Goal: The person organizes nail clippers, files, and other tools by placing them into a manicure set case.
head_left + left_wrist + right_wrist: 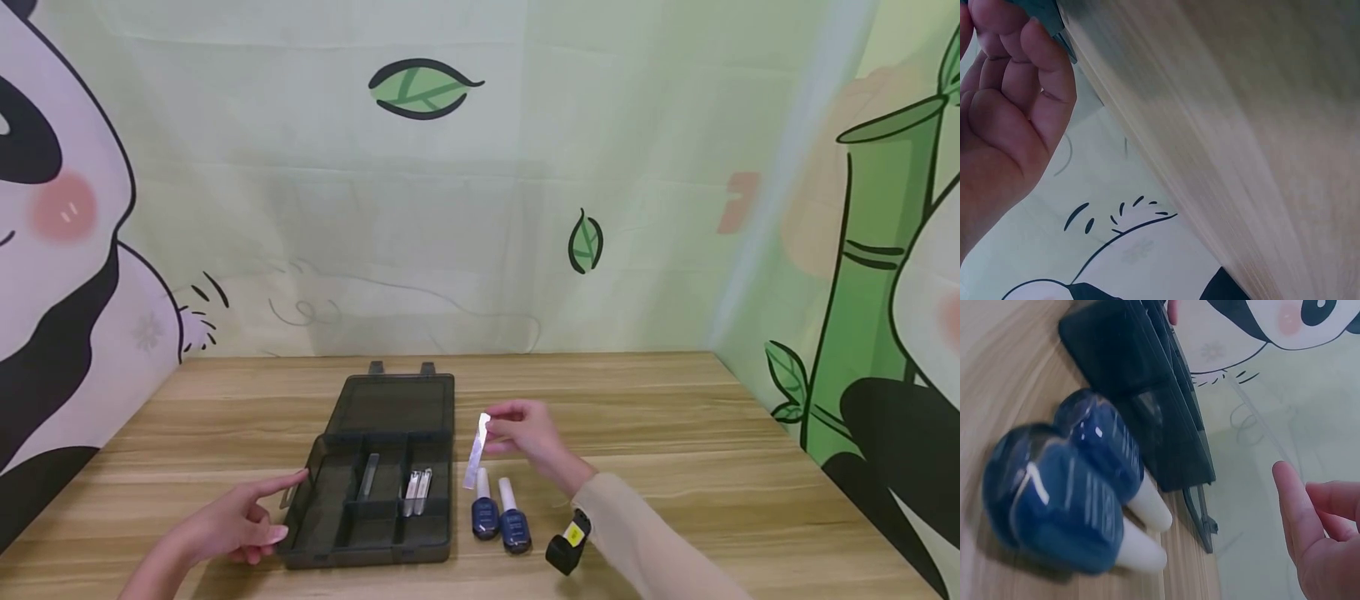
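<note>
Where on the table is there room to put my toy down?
Bare table lies right of the right hand, and behind the open box toward the wall. It is crowded between the box and the two blue bottles.

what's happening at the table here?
A person sits at a wooden table with an open dark plastic case. The right hand pinches a thin metal strip, lifted above two blue bottles lying beside the case. The left hand rests at the case's left edge, forefinger stretched toward it. Two metal tools lie in one compartment.
</note>
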Available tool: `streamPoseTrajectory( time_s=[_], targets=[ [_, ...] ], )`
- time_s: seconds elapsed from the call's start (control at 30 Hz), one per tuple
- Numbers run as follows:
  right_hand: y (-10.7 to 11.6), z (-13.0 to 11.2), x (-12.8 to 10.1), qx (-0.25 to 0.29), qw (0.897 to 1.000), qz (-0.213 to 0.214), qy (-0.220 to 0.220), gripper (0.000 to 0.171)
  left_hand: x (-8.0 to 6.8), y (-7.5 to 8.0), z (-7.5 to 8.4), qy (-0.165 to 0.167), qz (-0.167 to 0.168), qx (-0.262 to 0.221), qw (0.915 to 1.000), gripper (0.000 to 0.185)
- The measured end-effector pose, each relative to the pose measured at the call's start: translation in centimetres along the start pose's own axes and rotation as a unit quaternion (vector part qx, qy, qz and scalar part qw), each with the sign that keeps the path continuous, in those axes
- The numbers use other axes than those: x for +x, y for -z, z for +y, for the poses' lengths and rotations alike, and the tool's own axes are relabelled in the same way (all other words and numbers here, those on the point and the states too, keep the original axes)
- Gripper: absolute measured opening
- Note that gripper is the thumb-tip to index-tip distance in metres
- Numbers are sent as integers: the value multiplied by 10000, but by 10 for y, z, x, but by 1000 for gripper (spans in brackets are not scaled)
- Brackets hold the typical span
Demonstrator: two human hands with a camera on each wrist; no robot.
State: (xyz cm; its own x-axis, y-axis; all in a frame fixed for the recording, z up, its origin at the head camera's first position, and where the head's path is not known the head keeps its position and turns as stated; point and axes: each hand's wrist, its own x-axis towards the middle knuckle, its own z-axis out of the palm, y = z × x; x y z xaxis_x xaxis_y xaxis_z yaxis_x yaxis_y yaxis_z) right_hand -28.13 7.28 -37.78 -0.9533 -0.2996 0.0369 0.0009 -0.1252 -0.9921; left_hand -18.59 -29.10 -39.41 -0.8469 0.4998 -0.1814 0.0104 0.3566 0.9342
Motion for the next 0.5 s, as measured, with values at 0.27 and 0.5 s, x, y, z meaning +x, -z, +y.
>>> streamPoseTrajectory(
  time_s=[0.27, 0.5],
  targets=[
    [-16, 3, 7, 102, 9999, 0, 21, 25, 0, 0, 0, -1, 10, 16, 10000, 51],
    [-32, 5, 13, 70, 10000, 47, -34, 24, 1, 0, -1, -9, 28, 11, 10000, 52]
  ],
)
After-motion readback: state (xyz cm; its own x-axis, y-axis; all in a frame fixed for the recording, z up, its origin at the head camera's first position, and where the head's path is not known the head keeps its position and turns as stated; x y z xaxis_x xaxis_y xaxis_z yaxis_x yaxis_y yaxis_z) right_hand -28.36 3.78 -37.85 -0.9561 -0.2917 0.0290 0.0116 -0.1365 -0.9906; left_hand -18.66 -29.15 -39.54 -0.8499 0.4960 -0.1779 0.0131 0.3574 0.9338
